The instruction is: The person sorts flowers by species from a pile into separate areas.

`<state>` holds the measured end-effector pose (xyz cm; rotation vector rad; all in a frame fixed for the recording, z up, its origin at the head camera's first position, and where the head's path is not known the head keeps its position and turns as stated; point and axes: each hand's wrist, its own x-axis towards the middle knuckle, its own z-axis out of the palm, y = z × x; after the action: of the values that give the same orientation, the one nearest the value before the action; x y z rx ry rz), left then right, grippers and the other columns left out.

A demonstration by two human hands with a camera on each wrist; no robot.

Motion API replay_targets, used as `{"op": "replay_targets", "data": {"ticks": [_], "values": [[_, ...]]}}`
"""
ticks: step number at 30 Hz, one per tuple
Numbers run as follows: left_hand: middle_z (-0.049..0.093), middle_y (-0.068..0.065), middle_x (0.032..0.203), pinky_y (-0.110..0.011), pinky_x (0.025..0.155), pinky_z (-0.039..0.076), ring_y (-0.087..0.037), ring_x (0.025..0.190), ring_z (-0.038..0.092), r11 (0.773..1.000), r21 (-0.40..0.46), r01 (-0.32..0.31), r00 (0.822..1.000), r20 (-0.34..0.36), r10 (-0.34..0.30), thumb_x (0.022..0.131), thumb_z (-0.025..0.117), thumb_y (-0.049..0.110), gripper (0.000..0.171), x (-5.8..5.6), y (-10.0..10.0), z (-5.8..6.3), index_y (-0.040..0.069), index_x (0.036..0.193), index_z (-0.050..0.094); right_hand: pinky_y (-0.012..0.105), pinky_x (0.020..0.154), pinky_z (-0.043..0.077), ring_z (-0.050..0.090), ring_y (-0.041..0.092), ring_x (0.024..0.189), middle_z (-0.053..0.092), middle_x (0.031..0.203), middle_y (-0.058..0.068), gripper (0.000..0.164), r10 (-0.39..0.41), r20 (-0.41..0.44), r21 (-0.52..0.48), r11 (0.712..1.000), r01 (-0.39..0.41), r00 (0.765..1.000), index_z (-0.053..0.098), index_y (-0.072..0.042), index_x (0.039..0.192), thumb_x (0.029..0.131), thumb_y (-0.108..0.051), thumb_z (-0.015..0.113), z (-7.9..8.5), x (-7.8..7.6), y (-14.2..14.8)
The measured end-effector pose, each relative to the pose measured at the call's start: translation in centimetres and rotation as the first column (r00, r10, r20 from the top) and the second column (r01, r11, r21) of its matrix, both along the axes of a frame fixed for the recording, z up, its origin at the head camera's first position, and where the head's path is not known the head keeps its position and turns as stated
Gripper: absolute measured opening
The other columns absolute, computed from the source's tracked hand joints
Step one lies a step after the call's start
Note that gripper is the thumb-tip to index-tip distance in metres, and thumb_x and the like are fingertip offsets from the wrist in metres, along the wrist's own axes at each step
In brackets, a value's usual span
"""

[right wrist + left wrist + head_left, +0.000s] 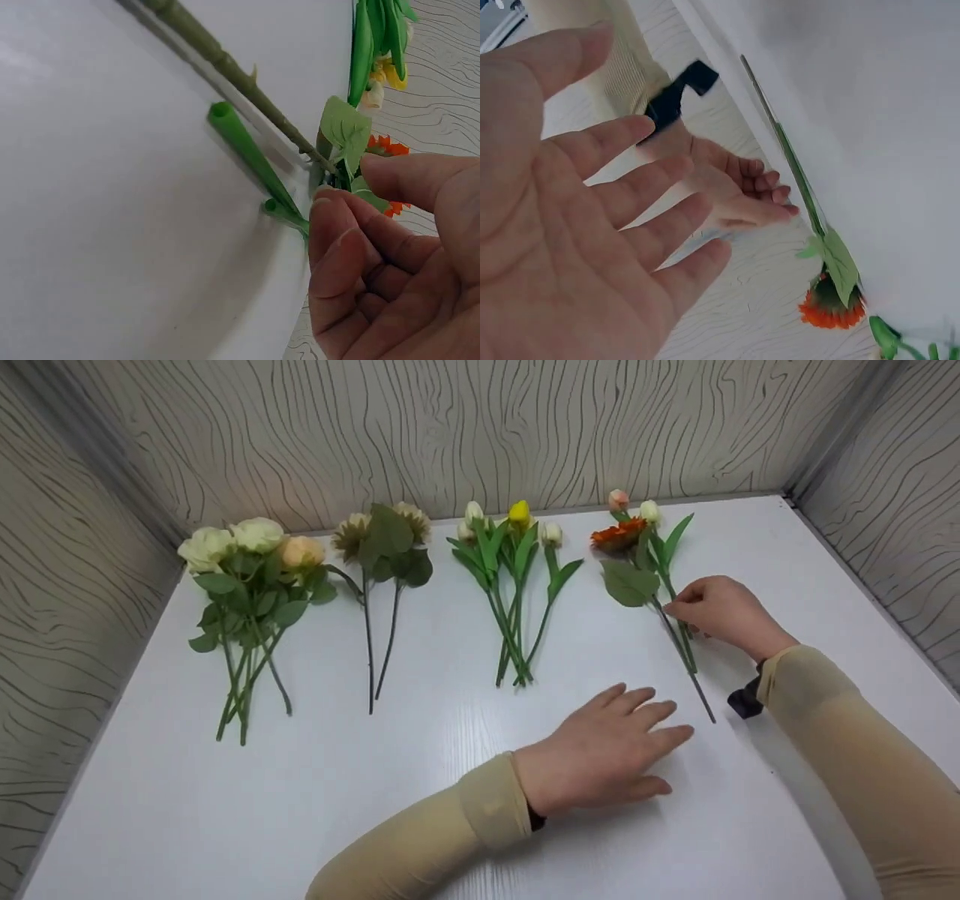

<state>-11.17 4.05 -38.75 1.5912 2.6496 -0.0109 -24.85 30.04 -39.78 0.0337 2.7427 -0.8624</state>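
At the right of the table lies an orange flower (619, 535) with a dark stem, beside a pink tulip (618, 499) and a white tulip (649, 513). My right hand (724, 611) is at these stems, thumb and index finger close to the orange flower's stem (247, 82). In the right wrist view a gap shows between those fingertips; the other fingers are loosely curled. Two green tulip stem ends (244, 146) show below it. My left hand (607, 750) hovers palm down over the front middle, fingers spread and holding nothing.
Along the back of the white table (300, 802) lie a bunch of cream and peach flowers (255, 536), two beige-petalled flowers (350, 536) and a group of white and yellow tulips (519, 514). Patterned panels (450, 427) stand around the table.
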Motion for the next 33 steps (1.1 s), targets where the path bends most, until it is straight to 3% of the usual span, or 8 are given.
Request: {"op": "replay_targets", "data": {"ticks": [4, 11, 14, 17, 21, 25, 29, 33], "values": [[0.041, 0.002, 0.159, -0.038, 0.121, 0.026, -0.019, 0.149, 0.032, 1.0, 0.005, -0.003, 1.0, -0.001, 0.003, 0.1, 0.058, 0.057, 0.064, -0.3, 0.2, -0.8, 0.028, 0.156, 0.043, 0.036, 0.065, 0.05, 0.058, 0.026, 0.08, 0.066, 0.093, 0.014, 0.042, 0.005, 0.055, 0.026, 1.0, -0.006, 0.998, 0.066, 0.004, 0.114, 0.099, -0.034, 0.067, -0.2, -1.0, -0.9], [0.051, 0.001, 0.151, -0.033, 0.117, 0.034, -0.018, 0.14, 0.045, 0.982, 0.115, -0.148, 0.988, 0.056, 0.142, 0.102, 0.06, 0.049, 0.055, -2.3, -1.4, -0.7, 0.024, 0.15, 0.053, 0.035, 0.067, 0.05, 0.058, 0.023, 0.076, 0.065, 0.083, 0.01, 0.031, 0.001, 0.087, -0.036, 0.999, 0.002, 0.996, 0.067, 0.004, 0.102, 0.099, -0.027, 0.067, -0.7, -1.7, -1.0], [0.061, 0.003, 0.14, -0.028, 0.108, 0.043, -0.014, 0.129, 0.056, 0.943, 0.216, -0.255, 0.963, 0.145, 0.227, 0.103, 0.06, 0.044, 0.046, -3.3, -2.0, -0.1, 0.02, 0.142, 0.062, 0.034, 0.07, 0.053, 0.059, 0.022, 0.078, 0.065, 0.085, 0.009, 0.034, -0.015, 0.081, -0.127, 0.992, 0.026, 0.997, 0.067, 0.004, 0.107, 0.1, -0.029, 0.066, -0.3, -1.7, -1.0], [0.067, 0.005, 0.13, -0.024, 0.098, 0.049, -0.01, 0.12, 0.062, 0.857, 0.324, -0.402, 0.898, 0.324, 0.299, 0.105, 0.06, 0.038, 0.037, -4.4, -2.9, 0.5, 0.017, 0.134, 0.068, 0.03, 0.074, 0.057, 0.062, 0.019, 0.08, 0.067, 0.094, 0.009, 0.043, -0.045, 0.065, -0.27, 0.961, 0.061, 0.997, 0.065, 0.004, 0.117, 0.1, -0.035, 0.067, 0.6, -1.5, -1.5], [0.07, 0.006, 0.123, -0.023, 0.09, 0.052, -0.007, 0.108, 0.065, 0.697, 0.425, -0.577, 0.775, 0.553, 0.305, 0.105, 0.061, 0.032, 0.032, -5.7, -4.5, 1.2, 0.014, 0.131, 0.071, 0.028, 0.077, 0.06, 0.066, 0.016, 0.08, 0.069, 0.1, 0.01, 0.05, -0.103, 0.007, -0.522, 0.848, 0.092, 0.995, 0.064, 0.004, 0.123, 0.097, -0.037, 0.073, 1.9, -0.5, -3.4], [0.071, 0.007, 0.119, -0.024, 0.087, 0.053, -0.005, 0.103, 0.064, 0.568, 0.474, -0.673, 0.697, 0.663, 0.273, 0.104, 0.063, 0.029, 0.032, -6.5, -5.6, 1.4, 0.013, 0.13, 0.071, 0.029, 0.081, 0.06, 0.068, 0.021, 0.086, 0.068, 0.104, 0.014, 0.048, -0.124, -0.033, -0.727, 0.684, 0.062, 0.992, 0.066, 0.003, 0.122, 0.094, -0.034, 0.076, 2.8, 0.8, -6.1], [0.072, 0.008, 0.113, -0.026, 0.083, 0.055, -0.007, 0.098, 0.067, 0.514, 0.469, -0.718, 0.643, 0.729, 0.234, 0.103, 0.065, 0.03, 0.034, -7.0, -6.0, 1.1, 0.012, 0.131, 0.07, 0.031, 0.083, 0.06, 0.069, 0.025, 0.091, 0.068, 0.106, 0.018, 0.044, -0.096, -0.052, -0.856, 0.517, 0.005, 0.994, 0.066, 0.006, 0.122, 0.093, -0.026, 0.077, 3.1, 1.6, -8.6], [0.073, 0.003, 0.101, -0.027, 0.075, 0.058, -0.015, 0.088, 0.071, 0.475, 0.465, -0.747, 0.575, 0.811, 0.11, 0.102, 0.067, 0.023, 0.027, -7.3, -6.0, 0.7, 0.008, 0.124, 0.072, 0.031, 0.081, 0.06, 0.07, 0.024, 0.088, 0.07, 0.101, 0.016, 0.036, -0.072, -0.059, -0.934, 0.355, -0.029, 0.996, 0.065, 0.009, 0.119, 0.095, -0.016, 0.076, 2.9, 2.1, -10.2]]}}
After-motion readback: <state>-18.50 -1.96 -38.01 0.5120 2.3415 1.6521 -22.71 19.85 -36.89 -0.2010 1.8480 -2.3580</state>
